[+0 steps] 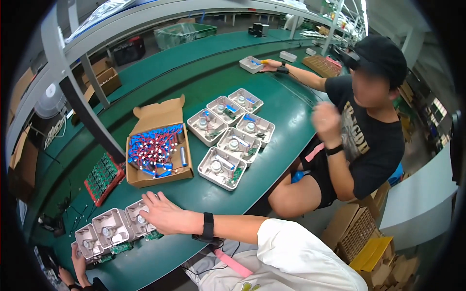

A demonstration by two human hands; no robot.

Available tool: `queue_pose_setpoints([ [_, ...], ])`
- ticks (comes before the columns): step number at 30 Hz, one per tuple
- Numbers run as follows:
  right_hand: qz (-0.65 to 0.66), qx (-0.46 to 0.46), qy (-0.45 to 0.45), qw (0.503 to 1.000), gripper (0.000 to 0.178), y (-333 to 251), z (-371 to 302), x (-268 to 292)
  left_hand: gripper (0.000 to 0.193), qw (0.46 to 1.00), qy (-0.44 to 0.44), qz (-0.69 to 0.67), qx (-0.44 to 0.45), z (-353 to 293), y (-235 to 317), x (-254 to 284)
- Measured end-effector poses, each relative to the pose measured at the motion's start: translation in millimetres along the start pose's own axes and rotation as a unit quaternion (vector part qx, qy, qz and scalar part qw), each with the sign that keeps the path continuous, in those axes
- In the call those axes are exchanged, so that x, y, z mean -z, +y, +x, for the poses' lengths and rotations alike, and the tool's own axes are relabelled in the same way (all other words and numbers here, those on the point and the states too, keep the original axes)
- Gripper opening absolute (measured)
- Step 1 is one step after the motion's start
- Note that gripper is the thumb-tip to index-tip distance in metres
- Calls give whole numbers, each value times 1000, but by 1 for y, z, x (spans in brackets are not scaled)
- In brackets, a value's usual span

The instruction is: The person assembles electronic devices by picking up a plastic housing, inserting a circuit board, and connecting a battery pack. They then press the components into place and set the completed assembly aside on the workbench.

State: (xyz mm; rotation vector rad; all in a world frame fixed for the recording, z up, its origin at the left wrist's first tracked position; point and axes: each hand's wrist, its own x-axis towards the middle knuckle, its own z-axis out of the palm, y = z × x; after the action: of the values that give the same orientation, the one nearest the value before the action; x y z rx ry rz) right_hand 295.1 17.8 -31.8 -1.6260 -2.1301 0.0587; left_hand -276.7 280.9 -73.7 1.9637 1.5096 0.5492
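Right hand loosely spread, touching grey housing

On the green bench, the right hand is spread over one end of a row of pale housings; the left hand touches the other end. Behind them leans a red-framed circuit panel. An open carton contains blue wired cells. Beside it, six similar housings stand grouped, and a co-worker touches another.
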Motion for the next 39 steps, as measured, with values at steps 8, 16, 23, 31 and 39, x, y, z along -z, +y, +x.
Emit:
queue_pose_setpoints([
  [8,21,-32,15,999,64,14,-50,34,64,1000,-19,-18,10,-5,54,-33],
  [16,-57,-190,19,980,72,12,-96,64,57,998,-16,49,-43,3,156,-87],
  [23,-77,-239,12,968,78,-10,-125,77,60,997,-19,-52,58,-36,195,-69],
  [31,-81,-207,41,974,67,-11,-125,111,15,980,123,-11,-155,-219,373,-138],
  [39,87,-40,-41,995,20,43,-56,70,18,961,110,-1,-253,-183,421,-271],
])
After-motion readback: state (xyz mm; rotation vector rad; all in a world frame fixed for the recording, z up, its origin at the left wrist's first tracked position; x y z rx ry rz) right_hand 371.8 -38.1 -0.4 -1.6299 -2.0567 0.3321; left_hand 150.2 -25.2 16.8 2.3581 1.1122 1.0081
